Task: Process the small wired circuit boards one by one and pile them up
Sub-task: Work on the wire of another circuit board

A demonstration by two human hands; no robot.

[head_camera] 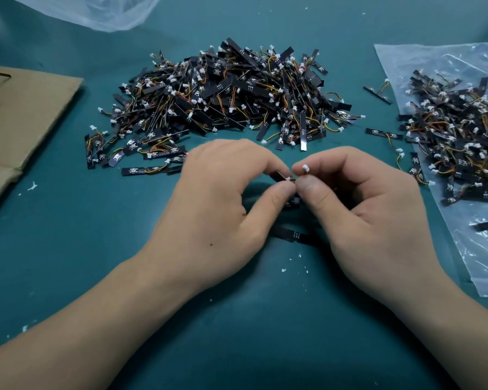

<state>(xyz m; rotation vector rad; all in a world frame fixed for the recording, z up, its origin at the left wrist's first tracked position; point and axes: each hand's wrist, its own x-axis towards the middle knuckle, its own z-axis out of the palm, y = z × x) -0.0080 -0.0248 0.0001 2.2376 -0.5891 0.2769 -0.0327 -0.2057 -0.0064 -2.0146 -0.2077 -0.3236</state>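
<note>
Close over the counter (96, 249), my left fingers (281, 190) and right fingers (312, 190) pinch one wired board (278, 175), its white plug (305, 168) up. Mid-processing, I judge; next, a toss onto the pile (231, 94) beyond, then a fresh one.

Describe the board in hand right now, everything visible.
The held board is a small black strip, mostly hidden by fingers. A short end shows between the left hand's thumb and forefinger; a white plug, presumably its connector, sticks up at the right hand's fingertips. Both hands pinch it over the teal mat, in front of the big pile.
</note>
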